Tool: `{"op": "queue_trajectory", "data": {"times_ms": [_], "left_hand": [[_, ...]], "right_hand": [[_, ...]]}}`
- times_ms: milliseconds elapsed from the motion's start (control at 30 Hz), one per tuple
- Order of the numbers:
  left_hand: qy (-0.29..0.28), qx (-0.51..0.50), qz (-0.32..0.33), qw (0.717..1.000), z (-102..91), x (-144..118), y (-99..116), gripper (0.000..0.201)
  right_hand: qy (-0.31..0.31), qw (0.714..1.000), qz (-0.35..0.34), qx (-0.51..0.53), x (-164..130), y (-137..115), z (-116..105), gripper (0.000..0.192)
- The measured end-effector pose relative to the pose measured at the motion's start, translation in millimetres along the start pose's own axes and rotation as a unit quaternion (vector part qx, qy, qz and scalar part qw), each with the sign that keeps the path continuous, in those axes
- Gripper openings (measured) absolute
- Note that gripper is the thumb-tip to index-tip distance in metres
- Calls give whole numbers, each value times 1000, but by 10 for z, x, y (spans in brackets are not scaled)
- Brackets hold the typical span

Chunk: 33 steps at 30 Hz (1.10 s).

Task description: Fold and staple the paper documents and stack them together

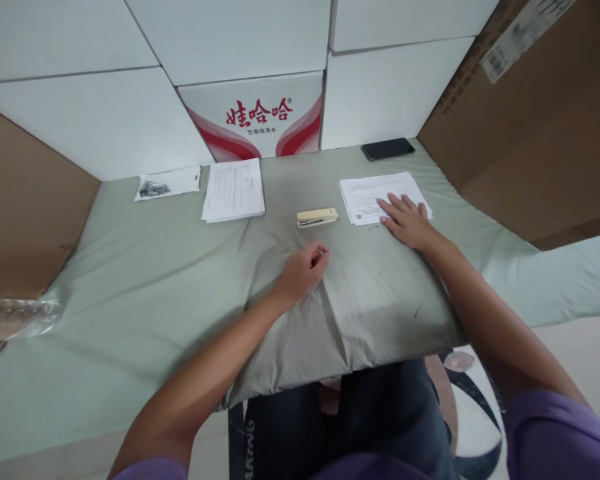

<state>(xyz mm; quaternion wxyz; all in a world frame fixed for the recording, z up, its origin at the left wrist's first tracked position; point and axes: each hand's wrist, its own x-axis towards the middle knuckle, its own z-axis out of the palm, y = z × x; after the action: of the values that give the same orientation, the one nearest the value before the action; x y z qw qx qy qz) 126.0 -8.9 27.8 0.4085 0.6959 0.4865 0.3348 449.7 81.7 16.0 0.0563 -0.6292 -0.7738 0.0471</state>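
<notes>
My left hand (304, 272) rests on the cloth-covered table in a loose fist, and I see nothing in it. Just beyond its knuckles lies a cream stapler (317, 217), which it does not touch. My right hand (406, 221) lies flat with fingers spread on the near right part of a stack of printed sheets (375, 193). To the left of the stapler is a second stack of printed papers (234, 190). Farther left, a clear and white plastic packet (169, 183) holds small dark pieces.
A black phone (388, 149) lies behind the right stack. White boxes (253, 40), one with red lettering, form a wall at the back. Brown cartons (545, 120) stand at both sides. Clear plastic wrap (23, 315) sticks out at left. Grey-green cloth (130, 280) covers the table, wrinkled near its front edge.
</notes>
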Motion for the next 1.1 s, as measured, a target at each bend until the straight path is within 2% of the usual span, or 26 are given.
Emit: {"op": "queue_trajectory", "data": {"times_ms": [533,600,667,733,800,867,900,933,967,1033,1067,1100], "left_hand": [[-8,14,6,1000,-7,4,-2,12],[-6,8,10,1000,3,-7,-17,12],[2,-11,15,1000,19,-16,-24,12],[26,-38,27,999,15,-1,-15,11],[77,-60,54,994,-59,59,3,11],[164,-56,83,981,-251,167,5,10],[226,-37,90,969,-395,235,-13,10],[280,-6,84,956,-564,304,-50,11],[317,40,76,945,-749,371,-109,13],[321,174,61,929,-1113,478,-286,10],[297,245,54,921,-1266,513,-395,12],[270,305,49,912,-1388,535,-508,18]], "right_hand": [[56,998,11,33,37,-48,33,58],[77,996,20,35,24,-93,28,57],[135,990,21,39,-20,-214,-1,54],[212,976,-10,46,-100,-434,-53,49],[265,959,-80,61,-220,-757,-118,40],[278,941,-174,84,-381,-1166,-174,31],[268,928,-238,99,-478,-1392,-192,27],[230,912,-319,116,-586,-1629,-199,25],[183,876,-426,135,-706,-1871,-191,25],[82,760,-624,162,-976,-2357,-121,25],[39,703,-687,178,-1122,-2593,-56,25],[-6,669,-719,189,-1269,-2819,28,24]]}}
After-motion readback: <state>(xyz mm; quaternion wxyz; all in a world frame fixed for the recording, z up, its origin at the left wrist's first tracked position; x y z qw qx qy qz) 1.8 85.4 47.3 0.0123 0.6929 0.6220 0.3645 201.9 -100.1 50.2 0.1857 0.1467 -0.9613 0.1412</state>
